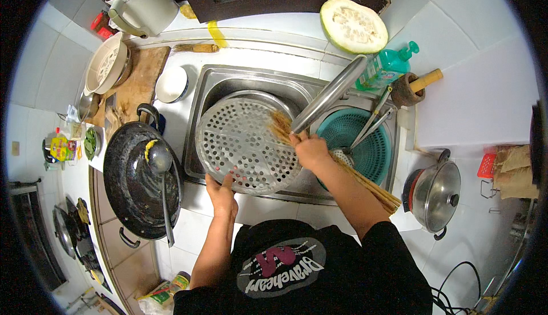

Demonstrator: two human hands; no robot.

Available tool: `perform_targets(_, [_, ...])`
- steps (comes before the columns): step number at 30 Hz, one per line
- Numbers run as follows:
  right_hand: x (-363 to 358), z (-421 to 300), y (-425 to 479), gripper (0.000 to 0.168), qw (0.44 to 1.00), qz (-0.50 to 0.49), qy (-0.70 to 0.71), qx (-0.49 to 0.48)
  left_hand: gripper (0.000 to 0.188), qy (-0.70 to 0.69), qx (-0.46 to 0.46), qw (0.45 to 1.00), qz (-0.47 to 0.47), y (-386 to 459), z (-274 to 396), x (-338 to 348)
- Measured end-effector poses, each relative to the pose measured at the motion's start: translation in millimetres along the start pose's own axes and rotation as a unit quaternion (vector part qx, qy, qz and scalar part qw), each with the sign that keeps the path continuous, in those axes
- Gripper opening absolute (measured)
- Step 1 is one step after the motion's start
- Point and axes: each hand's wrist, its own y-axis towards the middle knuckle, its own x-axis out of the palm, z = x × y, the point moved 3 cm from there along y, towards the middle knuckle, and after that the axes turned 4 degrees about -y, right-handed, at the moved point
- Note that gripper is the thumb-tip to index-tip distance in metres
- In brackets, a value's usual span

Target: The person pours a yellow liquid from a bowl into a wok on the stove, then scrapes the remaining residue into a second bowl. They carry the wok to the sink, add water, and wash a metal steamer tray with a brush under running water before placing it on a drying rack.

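Observation:
A round perforated metal steamer rack (239,143) is held over the left basin of the steel sink (257,71). My left hand (222,195) grips its near rim, fingertips showing through the holes. In my right hand (310,152) is a bamboo brush (280,124), its frayed bristles against the rack's right side and its split-cane handle running back under my forearm. Beneath the rack lies a metal basin (274,97), mostly hidden. The steel faucet (329,94) slants down close to the brush and my right fingers.
A teal colander (338,124) with long-handled utensils fills the right basin. A black wok (128,178) holding a ladle (160,160) stands left. Behind are a halved melon (353,26), a soap bottle (387,64) and a mortar (406,90). A lidded pot (439,195) sits right.

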Motion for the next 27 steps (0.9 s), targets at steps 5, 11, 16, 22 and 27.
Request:
perform_targets(5, [-47,-47,-25,0.042,0.983,-0.004,0.065,-0.172,0.030,0.025,-0.049,0.997,-0.057,25,18,-2])
perform_targets(11, [-1,19,33,0.034,1.000,0.025,-0.007,-0.007,0.022,0.060,-0.018,0.997,-0.054,59,13,-20])
perform_targets(16, [-45,-58,-2,0.042,0.987,0.024,0.018,-0.159,0.022,0.039,-0.065,0.997,-0.033,67,9,-19])
perform_targets(22, [-29,-33,48,0.056,0.940,-0.002,0.336,0.057,0.021,0.044,-0.081,0.994,-0.052,71,3,-22])
perform_targets(27, [34,-66,67,0.050,0.984,0.097,0.128,-0.079,0.025,0.074,-0.068,0.992,-0.079,81,-9,-28])
